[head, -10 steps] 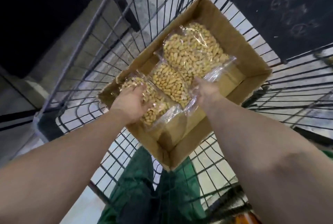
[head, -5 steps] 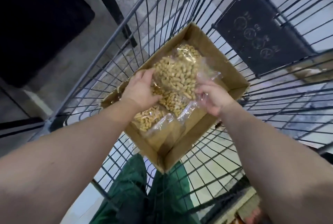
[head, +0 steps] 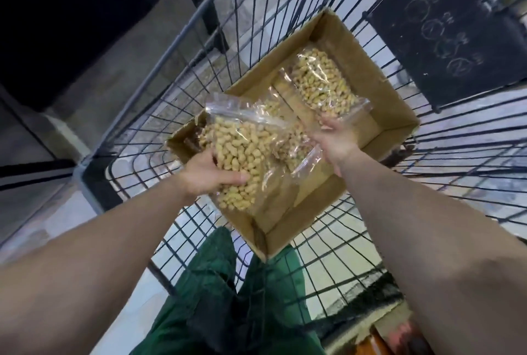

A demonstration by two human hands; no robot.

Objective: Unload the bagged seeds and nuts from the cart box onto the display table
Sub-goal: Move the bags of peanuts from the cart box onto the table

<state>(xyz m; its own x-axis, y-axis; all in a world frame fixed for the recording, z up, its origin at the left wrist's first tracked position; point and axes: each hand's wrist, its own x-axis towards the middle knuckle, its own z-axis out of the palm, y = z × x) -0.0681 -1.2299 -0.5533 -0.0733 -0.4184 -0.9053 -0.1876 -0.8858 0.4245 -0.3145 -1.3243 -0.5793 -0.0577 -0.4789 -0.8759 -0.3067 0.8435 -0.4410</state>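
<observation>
Upper left of the frame: a dark panel [head: 71, 23] over a grey concrete floor [head: 137, 69]. A wire cart [head: 182, 78] fills the middle and right of the frame, its grey top rail running diagonally from lower left toward the top centre.

Left of centre: the left hand [head: 209, 173] holds a clear bag [head: 242, 155] of pale nuts — thumb across the bag's lower face, fingers hidden beneath it, so the grip is closed round the bag. This bag is raised and tilted above the near left part of the box [head: 379, 92], its sealed top edge pointing to the upper left.

Centre: the open cardboard box sits inside the cart, one corner pointing toward the bottom of the frame. A second bag [head: 288, 138] lies partly under the held one, between the two hands.

Right of centre: the right hand [head: 338, 140] reaches into the box, fingertips at the near edge of a third bag [head: 322, 80] that lies in the far part of the box. Fingers are bent onto the plastic; whether they pinch it cannot be told.

Upper right: a black board [head: 445, 29] with faint chalk marks hangs on the cart's wire wall.

Bottom centre: green trousers [head: 228, 297], seen through the wire.
</observation>
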